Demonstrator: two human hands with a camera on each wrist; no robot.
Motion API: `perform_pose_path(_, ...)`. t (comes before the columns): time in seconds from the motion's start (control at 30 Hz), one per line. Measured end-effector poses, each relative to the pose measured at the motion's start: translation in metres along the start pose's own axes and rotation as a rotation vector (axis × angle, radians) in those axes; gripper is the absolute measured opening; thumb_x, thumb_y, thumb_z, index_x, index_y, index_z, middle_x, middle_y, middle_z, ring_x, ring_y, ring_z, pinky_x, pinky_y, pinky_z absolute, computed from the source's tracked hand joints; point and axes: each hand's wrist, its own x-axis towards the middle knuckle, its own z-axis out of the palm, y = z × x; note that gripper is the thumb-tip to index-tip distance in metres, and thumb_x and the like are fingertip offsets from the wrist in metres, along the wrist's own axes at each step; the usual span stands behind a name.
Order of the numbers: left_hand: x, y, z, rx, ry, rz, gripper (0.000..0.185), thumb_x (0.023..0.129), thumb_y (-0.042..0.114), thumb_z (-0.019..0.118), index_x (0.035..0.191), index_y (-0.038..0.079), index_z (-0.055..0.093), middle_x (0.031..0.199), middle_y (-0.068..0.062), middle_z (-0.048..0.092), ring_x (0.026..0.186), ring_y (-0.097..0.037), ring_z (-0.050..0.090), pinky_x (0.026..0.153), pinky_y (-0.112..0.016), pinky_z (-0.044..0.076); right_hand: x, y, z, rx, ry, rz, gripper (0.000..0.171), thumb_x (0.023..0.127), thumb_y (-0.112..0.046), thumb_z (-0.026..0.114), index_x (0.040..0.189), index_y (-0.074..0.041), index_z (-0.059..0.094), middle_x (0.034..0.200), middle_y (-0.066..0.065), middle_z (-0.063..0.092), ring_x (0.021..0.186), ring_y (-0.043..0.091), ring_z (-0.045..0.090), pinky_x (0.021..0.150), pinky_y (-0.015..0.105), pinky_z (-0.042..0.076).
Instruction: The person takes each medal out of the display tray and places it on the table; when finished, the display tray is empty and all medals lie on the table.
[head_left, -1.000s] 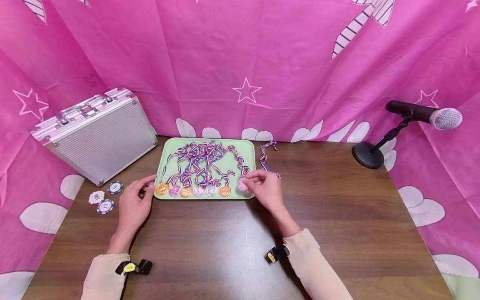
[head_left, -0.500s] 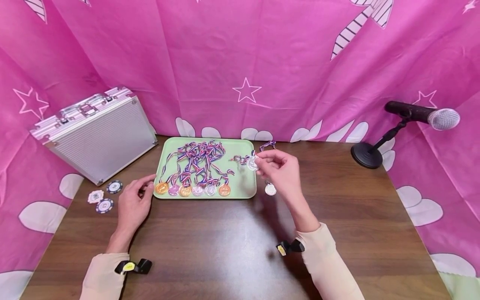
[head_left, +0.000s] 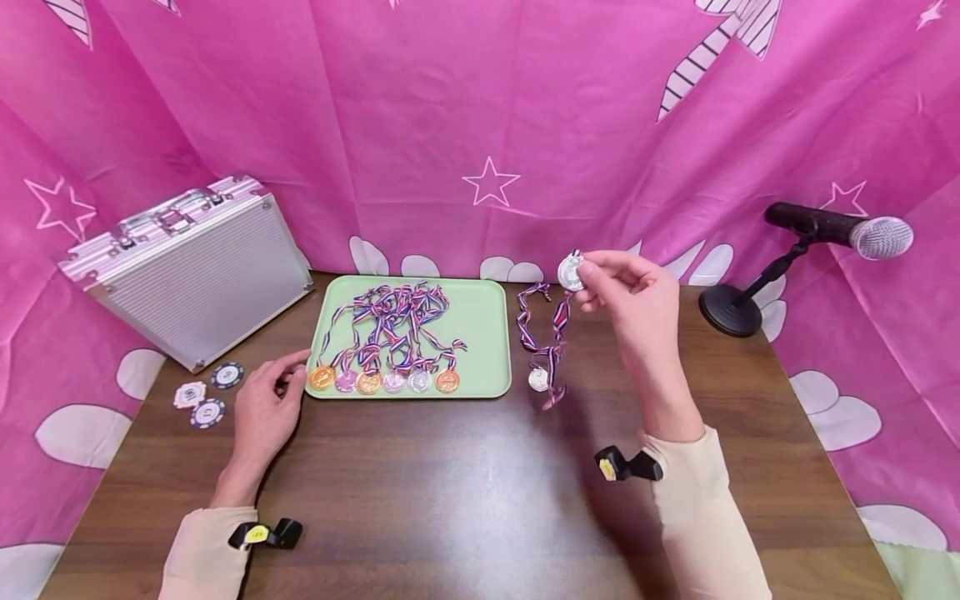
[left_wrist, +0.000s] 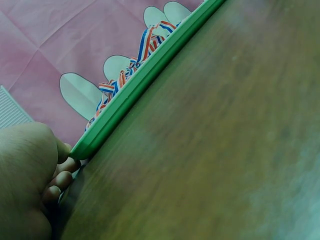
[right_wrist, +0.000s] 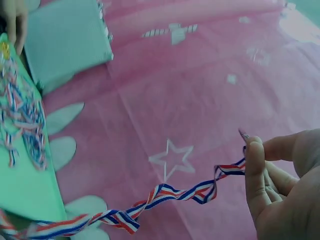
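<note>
Pinched in my right hand (head_left: 637, 308) is a silver medal (head_left: 570, 272), held above the table right of the tray. Its striped ribbon (right_wrist: 170, 192) hangs down in a twist, also seen in the right wrist view. Below it, another silver medal (head_left: 538, 379) lies on the table with its ribbon (head_left: 527, 325) stretched behind. My left hand (head_left: 268, 408) grips the front left corner of the green tray (head_left: 487, 333), thumb and fingers at its rim in the left wrist view. A row of gold, silver and copper-coloured medals (head_left: 368, 382) lies along the tray's front, ribbons tangled behind.
A silver case (head_left: 202, 275) stands tilted at the back left, with 3 poker chips (head_left: 207, 412) before it. At the back right is a microphone (head_left: 832, 227) on a black stand. A pink curtain (head_left: 420, 150) hangs behind the wooden table (head_left: 450, 500).
My right hand has lifted a silver medal from the tray's right end and carried it right and up, its ribbon trailing off the tray. The left hand has stayed at the tray corner.
</note>
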Motion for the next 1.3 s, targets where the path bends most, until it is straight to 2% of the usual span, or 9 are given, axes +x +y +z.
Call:
perform_pose_path(0.13, 0.001, -0.001, 0.001, 0.003, -0.008, 0.0, 0.03, 0.11, 0.011, 0.064, 0.136, 0.004, 0.077, 0.104, -0.018, 0.071, 0.094, -0.026, 0.056, 0.082, -0.036, 0.036, 0.011, 0.01, -0.009, 0.059, 0.086, -0.058, 0.016, 0.096, 0.014, 0.074, 0.102, 0.003, 0.083, 0.079, 0.005, 0.078, 0.06, 0.011, 0.072, 0.058, 0.023, 0.059)
perform_pose_path(0.23, 0.003, -0.002, 0.001, 0.001, -0.008, 0.009, 0.03, 0.11, 0.011, 0.064, 0.136, 0.004, 0.077, 0.104, -0.017, 0.071, 0.093, -0.026, 0.055, 0.081, -0.036, 0.036, 0.01, 0.027, -0.017, 0.036, 0.14, -0.065, 0.012, 0.095, 0.014, 0.075, 0.105, 0.01, 0.081, 0.077, 0.005, 0.077, 0.059, 0.011, 0.071, 0.058, 0.024, 0.059)
perform_pose_path(0.33, 0.003, -0.002, 0.001, -0.004, -0.002, 0.013, 0.03, 0.109, 0.011, 0.064, 0.136, 0.004, 0.077, 0.104, -0.017, 0.071, 0.092, -0.025, 0.055, 0.08, -0.035, 0.036, 0.001, 0.055, -0.027, -0.048, 0.158, 0.024, 0.014, 0.096, 0.013, 0.075, 0.11, 0.015, 0.077, 0.075, 0.002, 0.075, 0.059, 0.01, 0.071, 0.06, 0.024, 0.06)
perform_pose_path(0.53, 0.002, 0.0, 0.001, -0.003, -0.002, 0.001, 0.03, 0.11, 0.01, 0.064, 0.136, 0.003, 0.077, 0.103, -0.018, 0.071, 0.094, -0.026, 0.055, 0.082, -0.035, 0.037, -0.027, 0.114, -0.048, -0.166, 0.148, 0.284, 0.022, 0.099, 0.009, 0.075, 0.117, 0.021, 0.073, 0.075, -0.002, 0.075, 0.06, 0.007, 0.069, 0.06, 0.021, 0.06)
perform_pose_path(0.7, 0.001, -0.002, 0.001, 0.004, -0.014, -0.012, 0.031, 0.111, 0.011, 0.063, 0.137, 0.003, 0.076, 0.105, -0.018, 0.071, 0.096, -0.026, 0.056, 0.082, -0.035, 0.037, -0.047, 0.134, -0.06, -0.237, 0.13, 0.339, 0.022, 0.1, 0.006, 0.075, 0.116, 0.021, 0.073, 0.075, -0.002, 0.075, 0.058, 0.005, 0.068, 0.058, 0.02, 0.058)
perform_pose_path(0.97, 0.001, -0.001, -0.001, 0.005, -0.006, -0.011, 0.031, 0.11, 0.011, 0.063, 0.136, 0.003, 0.077, 0.103, -0.018, 0.071, 0.094, -0.026, 0.055, 0.081, -0.035, 0.037, -0.064, 0.153, -0.073, -0.478, 0.028, 0.337, 0.016, 0.098, 0.001, 0.081, 0.109, 0.013, 0.078, 0.08, 0.013, 0.079, 0.057, 0.003, 0.068, 0.056, 0.019, 0.057)
perform_pose_path(1.03, 0.001, -0.002, 0.0, 0.007, -0.008, -0.015, 0.031, 0.11, 0.011, 0.063, 0.137, 0.003, 0.077, 0.103, -0.018, 0.071, 0.094, -0.026, 0.055, 0.081, -0.035, 0.037, -0.066, 0.155, -0.074, -0.558, 0.006, 0.309, 0.014, 0.097, 0.0, 0.083, 0.106, 0.01, 0.08, 0.082, 0.016, 0.079, 0.056, 0.003, 0.067, 0.055, 0.018, 0.055)
perform_pose_path(1.2, 0.0, -0.002, 0.0, 0.007, -0.012, -0.023, 0.03, 0.111, 0.012, 0.064, 0.137, 0.004, 0.077, 0.104, -0.017, 0.071, 0.096, -0.025, 0.056, 0.082, -0.035, 0.037, -0.07, 0.162, -0.074, -0.783, -0.007, 0.195, 0.011, 0.091, -0.007, 0.089, 0.099, 0.0, 0.085, 0.082, 0.011, 0.08, 0.062, 0.004, 0.065, 0.06, 0.015, 0.048)
perform_pose_path(1.3, 0.0, -0.002, 0.0, 0.011, -0.013, -0.026, 0.03, 0.111, 0.012, 0.064, 0.137, 0.004, 0.077, 0.104, -0.017, 0.07, 0.096, -0.025, 0.056, 0.082, -0.035, 0.037, -0.072, 0.165, -0.073, -0.855, -0.015, 0.129, 0.011, 0.088, -0.009, 0.092, 0.097, -0.004, 0.087, 0.084, 0.01, 0.08, 0.066, 0.009, 0.067, 0.065, 0.016, 0.046)
